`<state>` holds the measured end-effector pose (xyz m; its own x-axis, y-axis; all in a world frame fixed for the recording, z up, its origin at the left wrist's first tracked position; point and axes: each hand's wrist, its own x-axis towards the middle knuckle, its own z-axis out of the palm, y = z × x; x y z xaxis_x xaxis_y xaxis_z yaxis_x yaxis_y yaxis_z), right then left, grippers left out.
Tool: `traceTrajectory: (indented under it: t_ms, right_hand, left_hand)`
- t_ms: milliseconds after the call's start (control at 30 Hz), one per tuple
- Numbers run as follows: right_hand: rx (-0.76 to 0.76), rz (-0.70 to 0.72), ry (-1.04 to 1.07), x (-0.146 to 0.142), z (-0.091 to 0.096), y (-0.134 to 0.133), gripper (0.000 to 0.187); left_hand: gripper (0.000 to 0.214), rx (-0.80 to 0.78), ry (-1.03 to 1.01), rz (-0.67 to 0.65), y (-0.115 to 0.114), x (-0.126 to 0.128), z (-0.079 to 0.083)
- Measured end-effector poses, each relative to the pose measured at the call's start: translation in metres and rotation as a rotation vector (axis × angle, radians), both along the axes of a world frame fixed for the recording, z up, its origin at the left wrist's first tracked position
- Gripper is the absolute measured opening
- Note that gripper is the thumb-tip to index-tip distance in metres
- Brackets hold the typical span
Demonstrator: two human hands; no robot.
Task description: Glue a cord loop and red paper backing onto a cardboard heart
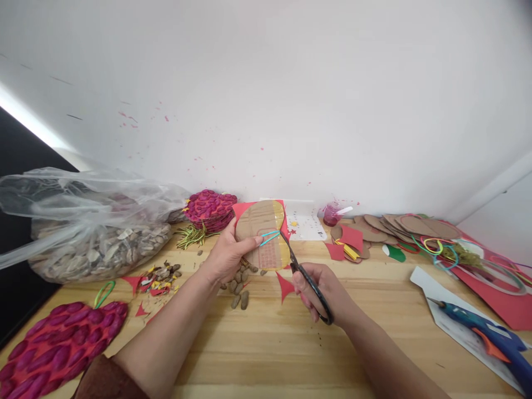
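Note:
My left hand [226, 256] grips a heart-shaped cardboard piece [261, 233] backed with red paper, with a blue loop [270, 237] glued on it, held upright above the wooden table. My right hand [322, 291] is closed round black scissors [305, 277], whose blades meet the red paper edge at the cardboard's right side. A red paper offcut [285, 287] lies on the table just below the scissors. Loose brown seeds [239, 291] lie under my left hand.
A plastic bag of seeds [91, 244] sits at the left. A finished red seed-covered heart [58, 346] lies front left, more are stacked at the back [210, 209]. Cardboard cutouts [399, 226], red paper [505, 302] and a blue glue gun [486, 332] lie at the right.

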<state>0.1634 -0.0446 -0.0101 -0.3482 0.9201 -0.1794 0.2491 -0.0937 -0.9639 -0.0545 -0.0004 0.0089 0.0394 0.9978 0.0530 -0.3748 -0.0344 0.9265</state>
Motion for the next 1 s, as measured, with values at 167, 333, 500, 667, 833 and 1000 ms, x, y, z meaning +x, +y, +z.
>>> traceTrajectory:
  t_ms: [167, 333, 500, 667, 833, 1000]
  right_hand:
    - [-0.016, -0.015, -0.014, 0.0003, 0.0015, -0.0002, 0.052]
    - [-0.004, -0.005, -0.015, -0.0002, 0.0022, -0.0003, 0.054]
    - [-0.014, 0.012, 0.007, -0.0005, 0.0016, -0.0001, 0.057]
    - [-0.031, 0.000, 0.031, -0.0014, 0.0015, 0.0000, 0.060]
    - [-0.040, 0.003, 0.048, -0.0018, 0.0022, -0.0007, 0.062]
    - [-0.050, 0.001, 0.027, -0.0026, 0.0048, -0.0014, 0.064]
  left_hand:
    - [0.070, 0.024, -0.006, -0.002, -0.0005, -0.0008, -0.0007]
    - [0.069, 0.005, -0.014, -0.023, -0.0006, -0.0004, 0.0000]
    - [0.071, -0.008, -0.026, -0.015, 0.0004, 0.0002, -0.0017]
    - [0.073, 0.001, -0.052, -0.001, 0.0009, 0.0014, -0.0043]
    - [0.072, -0.001, -0.049, 0.010, 0.0005, 0.0025, -0.0045]
    - [0.078, -0.017, -0.038, 0.005, 0.0004, 0.0017, -0.0047]
